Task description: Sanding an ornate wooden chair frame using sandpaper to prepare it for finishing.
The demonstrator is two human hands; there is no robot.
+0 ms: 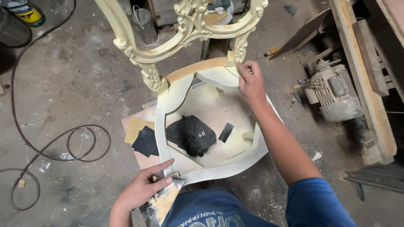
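A cream-painted carved chair frame (162, 126) with an open seat stands in front of me, its ornate back (185, 29) at the top. My right hand (251, 82) presses on the rear right corner of the seat rail, fingers bent, possibly pinching a small piece I cannot make out. My left hand (141, 191) rests at the front left corner of the seat and holds a putty knife (162, 204) smeared with yellowish filler. Through the open seat I see a black cap (190, 134) and a dark sandpaper strip (226, 132) on a board.
Sheets of sandpaper (143, 138) lie on the plywood board (134, 122) left of the frame. A black cable (63, 143) coils on the concrete floor at left. An electric motor (332, 90) and wooden planks (362, 63) sit at right. A metal can (143, 23) stands behind the chair.
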